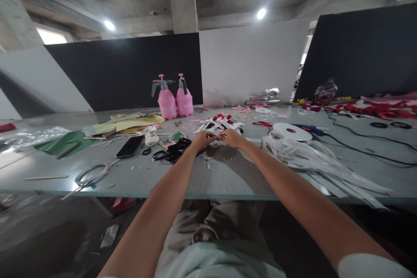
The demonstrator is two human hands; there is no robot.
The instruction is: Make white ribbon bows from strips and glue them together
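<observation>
My left hand [203, 140] and my right hand [232, 138] meet over the middle of the table, fingertips almost touching. Both are closed in a pinch; a small whitish bit seems to lie between them, too small to name. Just beyond my fingers lies a heap of short white and red ribbon pieces [219, 122]. Black rings [175, 151] are piled left of my left hand. To the right of my right wrist spreads a tangle of long white ribbon [293, 152], with a white ribbon spool [289, 132] behind it.
A phone [130, 146] and a coil of clear tubing [91, 174] lie to the left. Two pink spray bottles [167, 103] stand at the back. A blue glue gun [311, 130] trails its cord to the right. Red ribbon [374, 109] covers the far right.
</observation>
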